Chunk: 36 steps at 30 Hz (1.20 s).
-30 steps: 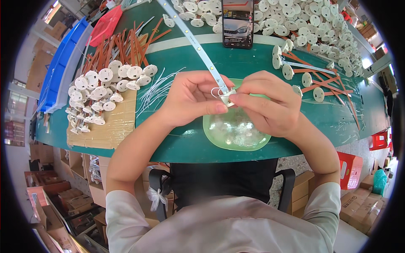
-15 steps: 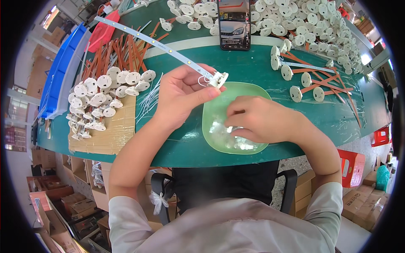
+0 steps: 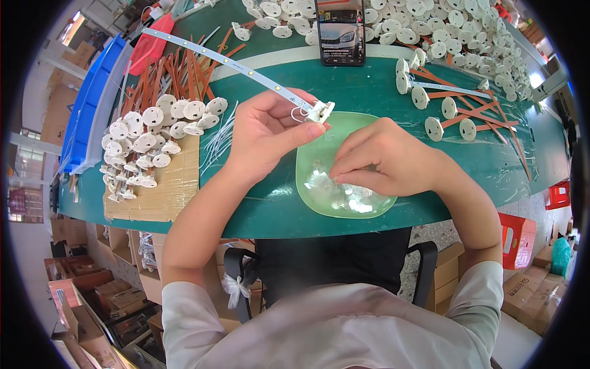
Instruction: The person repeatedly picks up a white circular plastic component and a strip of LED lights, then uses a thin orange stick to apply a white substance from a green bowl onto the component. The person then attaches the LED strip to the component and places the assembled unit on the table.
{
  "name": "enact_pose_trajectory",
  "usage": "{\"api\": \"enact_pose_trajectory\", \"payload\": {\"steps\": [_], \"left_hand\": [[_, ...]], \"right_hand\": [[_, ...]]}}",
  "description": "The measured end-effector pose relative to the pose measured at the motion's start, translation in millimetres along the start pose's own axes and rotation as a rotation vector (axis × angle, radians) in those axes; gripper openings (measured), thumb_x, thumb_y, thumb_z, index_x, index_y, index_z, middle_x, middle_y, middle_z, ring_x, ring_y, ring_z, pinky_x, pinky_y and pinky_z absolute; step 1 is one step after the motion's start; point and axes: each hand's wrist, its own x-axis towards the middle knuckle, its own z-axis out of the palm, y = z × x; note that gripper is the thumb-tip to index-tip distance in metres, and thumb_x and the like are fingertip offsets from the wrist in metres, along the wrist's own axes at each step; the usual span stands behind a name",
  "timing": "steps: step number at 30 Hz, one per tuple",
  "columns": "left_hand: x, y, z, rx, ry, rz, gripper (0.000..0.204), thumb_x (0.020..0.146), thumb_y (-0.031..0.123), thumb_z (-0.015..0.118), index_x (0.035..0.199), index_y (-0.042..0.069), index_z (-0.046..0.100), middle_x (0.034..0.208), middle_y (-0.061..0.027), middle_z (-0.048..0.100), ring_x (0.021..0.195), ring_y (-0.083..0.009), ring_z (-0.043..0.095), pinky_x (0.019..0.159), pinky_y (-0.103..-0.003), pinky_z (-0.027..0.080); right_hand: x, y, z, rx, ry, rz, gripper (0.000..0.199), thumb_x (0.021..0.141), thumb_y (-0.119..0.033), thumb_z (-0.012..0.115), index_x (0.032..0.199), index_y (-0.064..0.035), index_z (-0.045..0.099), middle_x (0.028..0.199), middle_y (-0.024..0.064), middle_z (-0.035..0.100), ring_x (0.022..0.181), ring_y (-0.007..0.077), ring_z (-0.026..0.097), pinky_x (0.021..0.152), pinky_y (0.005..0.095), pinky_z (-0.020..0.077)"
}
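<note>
My left hand (image 3: 264, 132) is closed round the white plastic base (image 3: 321, 112) of an LED strip (image 3: 236, 64). The narrow pale strip, dotted with small yellowish LEDs, slants up and to the left out of my fingers. Thin white wires loop beside the base. My right hand (image 3: 384, 157) is over a light green bowl (image 3: 301, 178), with thumb and fingertips pinched together. Whatever is between the tips is too small to make out. Shiny, clear small pieces (image 3: 353, 198) lie at the bottom of the bowl, partly hidden by my right hand.
White round lamp bases on brown strips lie piled on cardboard (image 3: 161, 203) at left; more heap at the far right. Thin white wires (image 3: 218, 144) lie beside the cardboard. A phone (image 3: 340, 37) stands at the back. A blue bin (image 3: 92, 111) and a red basket (image 3: 150, 46) stand at left.
My right hand has risen slightly from the bowl's contents, and its fingertips have come together. My left hand keeps hold of the LED strip, almost still. The view has shifted a little.
</note>
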Motion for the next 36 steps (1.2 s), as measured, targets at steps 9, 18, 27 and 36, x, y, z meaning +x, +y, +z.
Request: {"api": "enact_pose_trajectory", "payload": {"steps": [9, 18, 27, 36], "left_hand": [[0.6, -1.6, 1.4, 0.008, 0.013, 0.032, 0.041, 0.085, 0.005, 0.078, 0.12, -0.004, 0.06, 0.111, -0.0174, 0.07, 0.105, -0.026, 0.07, 0.095, -0.045, 0.058], [-0.9, 1.9, 2.2, 0.041, -0.006, -0.007, 0.043, 0.085, 0.005, 0.078, 0.121, -0.005, 0.059, 0.114, -0.0197, 0.07, 0.106, -0.0317, 0.07, 0.098, -0.046, 0.056], [-0.6, 0.1, 2.0, 0.056, -0.005, -0.014, 0.04, 0.085, 0.003, 0.077, 0.12, -0.004, 0.059, 0.113, -0.0183, 0.07, 0.105, -0.0302, 0.071, 0.097, -0.045, 0.056], [-0.7, 1.7, 5.7, -0.002, 0.005, -0.016, 0.037, 0.084, -0.003, 0.077, 0.117, -0.005, 0.061, 0.108, -0.0155, 0.071, 0.1, -0.023, 0.07, 0.091, -0.037, 0.057]], "right_hand": [[1.0, -3.5, -4.8, 0.068, 0.204, 0.105, 0.004, 0.081, -0.006, 0.073, 0.084, -0.0041, 0.076, 0.077, 0.0079, 0.072, 0.067, 0.0198, 0.066, 0.058, 0.0308, 0.0496], [2.5, -2.5, -2.3, 0.313, 0.216, 0.343, 0.01, 0.092, -0.008, 0.071, 0.095, 0.0019, 0.071, 0.085, 0.0054, 0.072, 0.074, 0.0094, 0.066, 0.064, 0.0244, 0.0527], [1.6, -1.9, -4.4, 0.28, 0.162, 0.377, 0.007, 0.09, -0.003, 0.07, 0.095, 0.0022, 0.069, 0.086, 0.0049, 0.071, 0.078, 0.0095, 0.068, 0.065, 0.0233, 0.0525], [2.7, -8.4, -11.3, 0.335, 0.225, 0.44, 0.009, 0.083, -0.006, 0.073, 0.089, 0.0009, 0.071, 0.083, 0.0047, 0.072, 0.076, 0.0095, 0.069, 0.071, 0.0244, 0.0556]]}}
